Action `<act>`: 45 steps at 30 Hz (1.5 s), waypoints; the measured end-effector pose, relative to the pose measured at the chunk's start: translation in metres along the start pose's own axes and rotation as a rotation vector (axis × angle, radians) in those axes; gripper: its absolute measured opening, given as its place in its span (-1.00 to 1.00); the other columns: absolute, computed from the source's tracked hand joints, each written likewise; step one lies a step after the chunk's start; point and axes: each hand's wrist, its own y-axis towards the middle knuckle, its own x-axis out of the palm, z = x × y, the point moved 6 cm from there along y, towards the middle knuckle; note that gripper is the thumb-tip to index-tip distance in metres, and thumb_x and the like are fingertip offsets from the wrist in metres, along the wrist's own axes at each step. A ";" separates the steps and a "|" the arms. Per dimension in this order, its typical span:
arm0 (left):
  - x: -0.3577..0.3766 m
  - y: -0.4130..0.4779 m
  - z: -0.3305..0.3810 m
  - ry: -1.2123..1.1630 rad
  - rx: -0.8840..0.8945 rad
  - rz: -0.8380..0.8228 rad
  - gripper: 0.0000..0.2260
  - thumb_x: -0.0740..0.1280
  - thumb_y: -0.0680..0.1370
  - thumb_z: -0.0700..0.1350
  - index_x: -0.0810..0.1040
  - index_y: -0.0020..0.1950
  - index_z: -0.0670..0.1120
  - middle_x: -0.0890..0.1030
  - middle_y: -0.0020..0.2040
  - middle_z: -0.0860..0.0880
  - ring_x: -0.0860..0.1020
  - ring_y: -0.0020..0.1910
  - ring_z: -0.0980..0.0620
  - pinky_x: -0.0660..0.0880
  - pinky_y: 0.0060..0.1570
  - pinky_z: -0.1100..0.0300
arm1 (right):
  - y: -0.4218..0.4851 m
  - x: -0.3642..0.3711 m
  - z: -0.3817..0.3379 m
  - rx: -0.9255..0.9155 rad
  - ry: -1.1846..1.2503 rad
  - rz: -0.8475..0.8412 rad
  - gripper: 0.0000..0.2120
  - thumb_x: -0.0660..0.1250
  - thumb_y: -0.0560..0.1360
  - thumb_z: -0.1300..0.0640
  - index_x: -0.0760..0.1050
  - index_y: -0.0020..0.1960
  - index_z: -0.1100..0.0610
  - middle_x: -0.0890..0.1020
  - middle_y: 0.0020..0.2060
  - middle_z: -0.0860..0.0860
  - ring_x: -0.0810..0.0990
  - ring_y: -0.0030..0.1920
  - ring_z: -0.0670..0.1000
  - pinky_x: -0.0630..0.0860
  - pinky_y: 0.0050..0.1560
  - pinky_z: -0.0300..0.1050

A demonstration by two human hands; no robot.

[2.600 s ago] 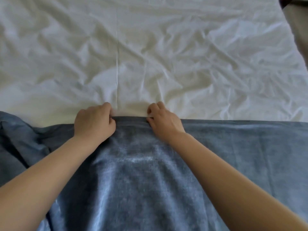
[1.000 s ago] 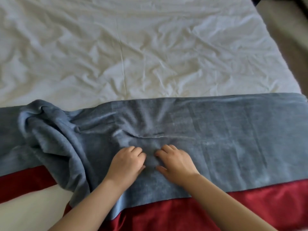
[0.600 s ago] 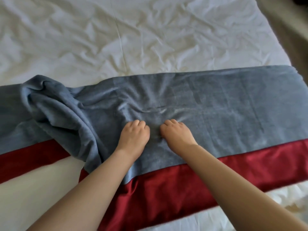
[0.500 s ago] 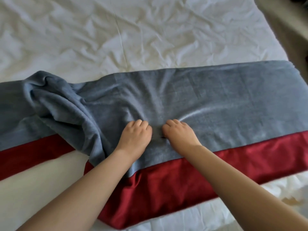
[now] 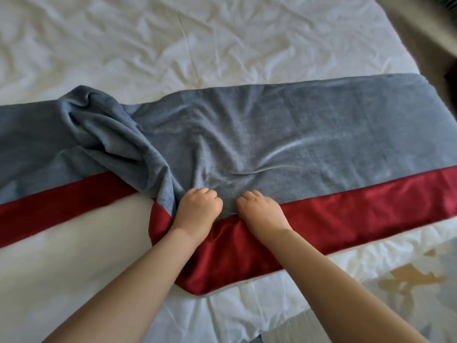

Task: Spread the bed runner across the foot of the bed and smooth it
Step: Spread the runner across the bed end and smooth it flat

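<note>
Where it lies: the bed runner (image 5: 321, 134) stretches sideways across the foot of the bed (image 5: 61, 268), on top of the crumpled white sheet (image 5: 222, 40). Its right half is nearly flat and its left half is not.
My hands: the left hand (image 5: 199, 210) and the right hand (image 5: 262, 212) sit close together, knuckles up. The fingers of both are curled into the grey pile just above the seam, each gripping a pinch of cloth.
Feel of the grey part: it looks soft, plush and limp. I expect it to follow whatever I pull and to keep no shape of its own. Puckers already run out from my grip.
Red band (image 5: 358, 201): it is glossy and probably slick, so I expect it to slide on the sheet rather than cling.
Weight: I judge it light enough to drag with a pinch, with enough drape to stay where I lay it.
Trouble spot: a thick bunched fold (image 5: 116, 139) is heaped just left of my left hand, and it folds the near edge up off the bed.
Where to take hold: I think the edges and the corner under that fold are better than the middle, which only makes new creases.
Smoothing: flat palms sweeping outward should do it.
</note>
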 end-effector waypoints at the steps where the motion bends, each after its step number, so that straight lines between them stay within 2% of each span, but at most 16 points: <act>1: 0.001 0.001 0.001 0.019 0.019 0.004 -0.74 0.62 0.07 -0.19 0.53 -0.51 -0.09 0.50 -0.51 -0.02 0.53 -0.48 -0.03 0.48 -0.44 0.21 | 0.001 0.001 -0.001 -0.007 -0.006 -0.003 -0.88 0.18 0.56 0.21 0.46 0.05 0.12 0.52 0.02 0.03 0.47 0.08 0.06 0.40 -0.05 -0.11; 4: 0.002 -0.001 0.003 0.048 0.036 0.027 -0.76 0.58 0.10 -0.25 0.53 -0.47 -0.08 0.53 -0.47 -0.01 0.54 -0.43 -0.02 0.48 -0.39 0.20 | -0.001 0.000 0.000 -0.013 0.036 0.002 -0.88 0.20 0.56 0.17 0.49 0.04 0.13 0.54 0.00 0.04 0.50 0.06 0.06 0.41 -0.08 -0.10; 7: 0.014 -0.007 0.004 0.040 0.025 -0.057 -0.88 0.40 0.35 -0.26 0.54 -0.21 -0.07 0.58 -0.21 -0.01 0.56 -0.16 -0.03 0.43 -0.12 0.15 | -0.011 0.004 0.000 -0.059 0.077 -0.028 -0.86 0.22 0.56 0.09 0.51 0.03 0.10 0.55 -0.01 0.02 0.51 0.05 0.04 0.42 -0.09 -0.11; 9: 0.022 -0.011 0.004 0.032 -0.021 -0.119 -0.91 0.29 0.45 -0.23 0.51 -0.10 -0.06 0.55 -0.09 -0.01 0.52 -0.03 -0.03 0.37 -0.02 0.14 | -0.018 0.004 0.003 -0.063 0.150 -0.028 -0.86 0.22 0.56 0.08 0.51 0.03 0.08 0.55 -0.02 0.00 0.50 0.05 0.03 0.42 -0.11 -0.11; 12: 0.014 -0.012 0.008 -0.023 -0.107 -0.099 -0.95 0.28 0.46 -0.12 0.51 -0.13 -0.07 0.55 -0.11 -0.02 0.53 -0.05 -0.05 0.38 -0.06 0.11 | -0.025 -0.001 0.012 -0.087 0.189 0.001 -0.84 0.23 0.54 0.02 0.48 0.08 0.03 0.53 0.00 -0.04 0.49 0.06 0.00 0.43 -0.09 -0.11; 16: 0.012 -0.012 0.026 -0.089 -0.120 -0.060 -0.74 0.32 0.46 0.13 0.53 -0.02 -0.03 0.54 -0.07 0.03 0.52 -0.02 0.00 0.40 -0.05 0.13 | -0.041 -0.006 0.049 -0.040 0.063 -0.007 -0.73 0.29 0.42 0.05 0.46 0.12 -0.01 0.49 0.03 -0.05 0.46 0.11 0.02 0.42 0.02 -0.11; 19: 0.020 -0.013 0.039 -0.076 -0.117 -0.064 -0.81 0.32 0.50 0.04 0.54 0.05 -0.02 0.55 -0.02 0.03 0.52 0.02 -0.01 0.42 -0.04 0.12 | -0.049 -0.008 0.083 0.018 -0.056 0.013 -0.82 0.23 0.51 0.13 0.47 0.09 0.01 0.50 0.03 -0.04 0.46 0.11 0.03 0.40 0.04 -0.12; 23: 0.020 -0.015 0.029 -0.055 -0.222 -0.059 -0.86 0.22 0.55 -0.13 0.57 0.00 -0.02 0.58 -0.05 0.02 0.54 -0.02 -0.02 0.47 -0.09 0.08 | -0.047 -0.002 0.083 -0.040 -0.083 0.008 -0.81 0.22 0.51 0.27 0.50 0.07 0.07 0.55 0.00 0.00 0.50 0.07 0.05 0.37 -0.02 -0.14; 27: 0.018 -0.019 0.039 0.003 -0.225 -0.069 -0.86 0.26 0.51 -0.24 0.55 -0.02 -0.04 0.57 -0.07 0.00 0.54 -0.05 -0.04 0.46 -0.08 0.05 | -0.053 -0.001 0.088 -0.063 0.011 0.004 -0.84 0.23 0.52 0.23 0.51 0.07 0.10 0.55 0.00 0.02 0.51 0.07 0.07 0.45 -0.09 -0.08; 30: 0.001 -0.030 0.054 -0.028 -0.212 0.073 -0.93 0.40 0.44 -0.17 0.57 -0.10 -0.11 0.57 -0.15 -0.07 0.56 -0.14 -0.11 0.50 -0.19 0.02 | -0.065 -0.008 0.103 -0.069 0.104 0.064 -0.81 0.25 0.52 0.09 0.52 0.10 0.06 0.55 0.04 -0.02 0.50 0.09 0.05 0.49 -0.03 -0.04; 32: -0.003 -0.042 0.070 -0.053 -0.190 0.114 -0.83 0.49 0.35 -0.11 0.59 -0.14 -0.12 0.57 -0.20 -0.07 0.57 -0.20 -0.11 0.52 -0.25 0.04 | -0.074 -0.010 0.120 -0.032 0.028 0.097 -0.77 0.27 0.47 0.08 0.50 0.12 0.05 0.52 0.04 -0.02 0.49 0.10 0.06 0.47 0.01 -0.04; 34: 0.006 -0.051 0.078 -0.057 -0.193 0.063 -0.77 0.50 0.35 -0.03 0.60 -0.08 -0.09 0.59 -0.15 -0.03 0.58 -0.14 -0.07 0.52 -0.19 0.06 | -0.079 -0.009 0.139 0.005 -0.083 0.094 -0.77 0.26 0.47 0.13 0.48 0.12 0.05 0.50 0.04 -0.01 0.48 0.10 0.07 0.43 0.05 -0.05; 37: 0.023 -0.056 0.075 -0.065 -0.282 -0.013 -0.74 0.39 0.47 0.06 0.57 0.10 -0.01 0.58 0.01 0.04 0.53 0.04 0.01 0.46 0.02 0.13 | -0.078 -0.005 0.156 0.007 -0.113 0.086 -0.78 0.21 0.52 0.25 0.50 0.11 0.05 0.54 0.05 -0.01 0.51 0.08 0.06 0.42 0.06 -0.09; 39: 0.027 -0.057 0.073 -0.092 -0.324 -0.007 -0.73 0.39 0.48 0.03 0.58 0.12 -0.03 0.59 0.02 0.02 0.54 0.05 -0.01 0.46 0.02 0.11 | -0.077 -0.003 0.157 0.004 -0.094 0.077 -0.75 0.20 0.52 0.29 0.52 0.11 0.06 0.57 0.04 0.01 0.54 0.06 0.07 0.43 0.01 -0.09; 41: 0.027 -0.059 0.076 -0.118 -0.343 0.013 -0.76 0.44 0.44 -0.04 0.62 0.06 -0.10 0.61 -0.05 -0.05 0.57 -0.03 -0.10 0.50 -0.08 0.02 | -0.079 -0.001 0.159 0.027 -0.062 0.071 -0.75 0.20 0.52 0.27 0.53 0.10 0.05 0.59 0.04 0.01 0.55 0.05 0.08 0.43 -0.05 -0.08; 45: 0.024 -0.074 0.085 -0.169 -0.323 0.058 -0.77 0.51 0.38 -0.14 0.65 0.00 -0.17 0.63 -0.12 -0.10 0.60 -0.16 -0.17 0.55 -0.23 0.00 | -0.101 -0.005 0.142 0.008 0.006 0.195 -0.82 0.29 0.49 0.16 0.54 0.08 0.08 0.58 -0.01 0.03 0.54 0.03 0.10 0.44 -0.08 -0.05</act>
